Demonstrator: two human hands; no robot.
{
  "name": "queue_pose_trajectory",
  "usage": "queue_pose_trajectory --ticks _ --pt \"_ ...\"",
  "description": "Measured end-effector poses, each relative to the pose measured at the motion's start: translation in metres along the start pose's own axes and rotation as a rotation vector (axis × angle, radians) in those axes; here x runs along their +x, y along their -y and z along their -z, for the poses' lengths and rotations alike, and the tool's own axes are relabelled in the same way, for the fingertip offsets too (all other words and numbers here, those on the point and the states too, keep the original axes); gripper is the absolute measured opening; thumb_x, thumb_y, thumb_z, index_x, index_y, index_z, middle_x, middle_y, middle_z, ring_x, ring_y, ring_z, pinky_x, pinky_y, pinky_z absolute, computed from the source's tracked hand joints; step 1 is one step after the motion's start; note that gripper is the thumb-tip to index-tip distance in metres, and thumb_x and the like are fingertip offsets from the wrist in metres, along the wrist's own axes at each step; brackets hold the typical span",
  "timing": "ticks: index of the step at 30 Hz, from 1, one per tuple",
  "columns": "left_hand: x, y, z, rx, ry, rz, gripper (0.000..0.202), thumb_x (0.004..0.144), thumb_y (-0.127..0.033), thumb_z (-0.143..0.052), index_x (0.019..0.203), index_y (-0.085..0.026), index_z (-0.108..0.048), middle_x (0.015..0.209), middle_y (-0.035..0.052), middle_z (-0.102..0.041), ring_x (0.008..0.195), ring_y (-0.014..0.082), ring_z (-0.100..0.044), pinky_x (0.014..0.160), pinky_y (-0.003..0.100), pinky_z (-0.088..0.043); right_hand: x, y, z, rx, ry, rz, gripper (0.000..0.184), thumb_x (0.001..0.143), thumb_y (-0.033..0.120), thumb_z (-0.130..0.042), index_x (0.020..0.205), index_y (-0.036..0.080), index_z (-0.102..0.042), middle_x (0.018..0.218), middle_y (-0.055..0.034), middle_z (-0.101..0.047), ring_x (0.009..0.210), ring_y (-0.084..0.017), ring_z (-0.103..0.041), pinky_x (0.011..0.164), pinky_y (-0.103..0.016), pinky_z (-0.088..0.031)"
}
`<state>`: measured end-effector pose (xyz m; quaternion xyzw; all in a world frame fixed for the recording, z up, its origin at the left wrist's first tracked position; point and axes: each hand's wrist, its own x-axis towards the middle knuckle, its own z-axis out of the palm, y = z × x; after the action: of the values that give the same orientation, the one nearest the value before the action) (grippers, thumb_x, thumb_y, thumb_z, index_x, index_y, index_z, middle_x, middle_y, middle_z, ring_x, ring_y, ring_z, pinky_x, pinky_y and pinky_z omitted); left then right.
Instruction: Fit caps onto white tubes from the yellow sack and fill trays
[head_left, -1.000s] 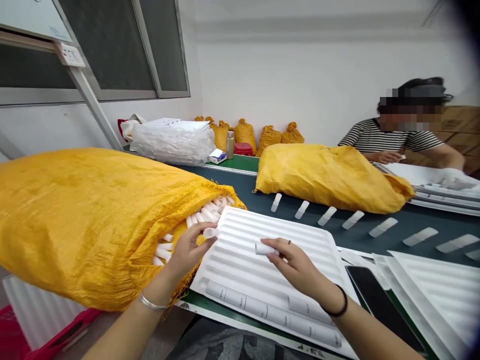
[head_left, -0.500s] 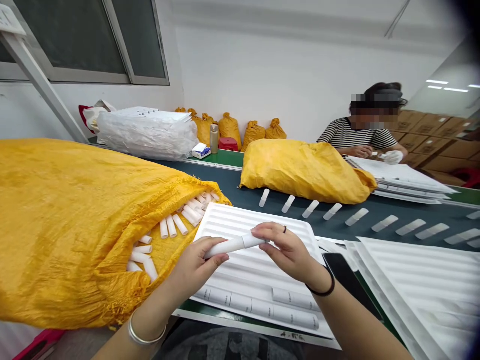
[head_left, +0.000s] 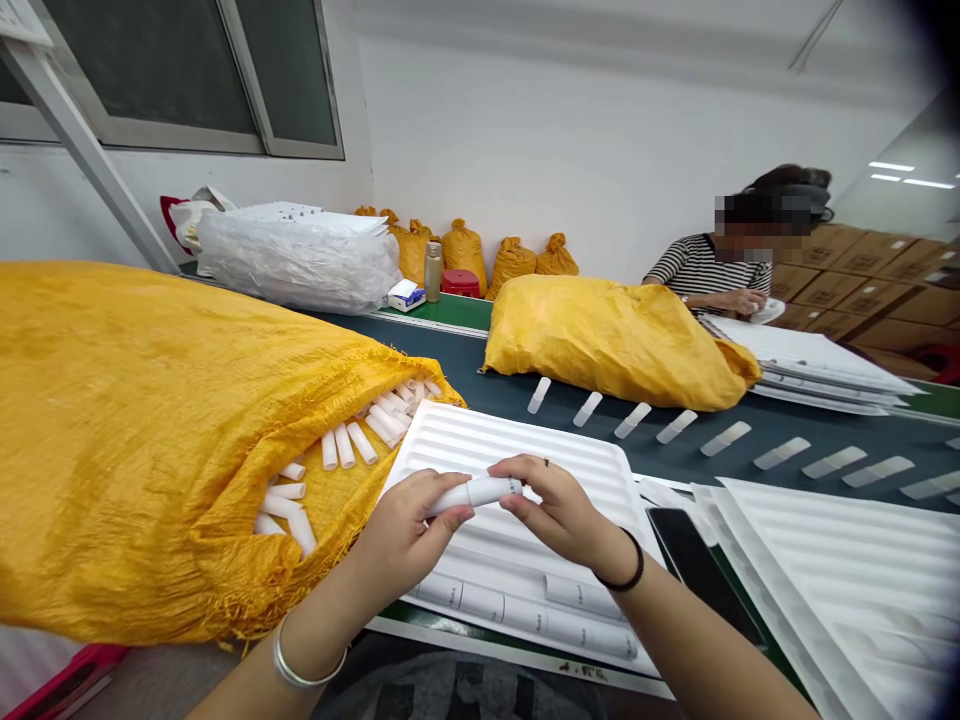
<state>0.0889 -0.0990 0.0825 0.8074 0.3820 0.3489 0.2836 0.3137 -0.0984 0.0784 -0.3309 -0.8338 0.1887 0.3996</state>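
Observation:
My left hand [head_left: 405, 525] grips the left end of a white plastic tube [head_left: 480, 491] between thumb and fingers. My right hand [head_left: 559, 515] pinches its other end, where a sleeve or cap with small dark lettering shows; a seam runs around the tube near its middle. Both hands hover over a white ribbed tray [head_left: 525, 450]. In the tray's front grooves lie several white printed cylinders [head_left: 480, 603]. Left of my hands, an open yellow sack [head_left: 225, 400] spills out loose white tubes [head_left: 361, 443].
Beyond the tray, a row of translucent tubes [head_left: 725, 438] lies on the dark conveyor belt [head_left: 465, 365] beside another yellow sack [head_left: 600, 335]. A black phone [head_left: 701, 560] and more trays [head_left: 847, 560] are at right. Across the belt, a person [head_left: 720, 265] handles something small.
My hands have come closer together, and less of the tube shows between them. Lettering has turned into sight at its right end. The belt's tubes appear slightly further right; the view has shifted a little.

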Motion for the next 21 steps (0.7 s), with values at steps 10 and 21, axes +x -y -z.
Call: queue_pose_trajectory --ticks 10,21 --pt "-0.001 0.006 0.002 0.079 -0.03 -0.14 0.037 0.091 -0.029 -0.052 0.125 -0.019 -0.056 0.096 0.0081 -0.068 0.086 0.0178 -0.063 0.077 0.028 -0.051 0.01 0.002 -0.001 0.088 -0.01 -0.029 0.028 0.09 0.03 -0.058 0.116 0.021 -0.056 0.103 -0.0069 -0.067 0.088 -0.015 -0.064 0.079 -0.027 -0.052" --pt "0.013 0.078 0.028 0.465 -0.023 0.156 0.065 0.091 -0.041 -0.045 0.145 -0.013 -0.024 0.13 0.0163 -0.053 0.111 0.0251 -0.056 0.093 0.037 -0.048 0.058 -0.076 -0.028 -0.538 0.023 -0.32 0.018 0.086 0.021 -0.053 0.101 0.017 -0.062 0.09 -0.0084 -0.061 0.085 -0.02 -0.056 0.083 -0.034 -0.043"
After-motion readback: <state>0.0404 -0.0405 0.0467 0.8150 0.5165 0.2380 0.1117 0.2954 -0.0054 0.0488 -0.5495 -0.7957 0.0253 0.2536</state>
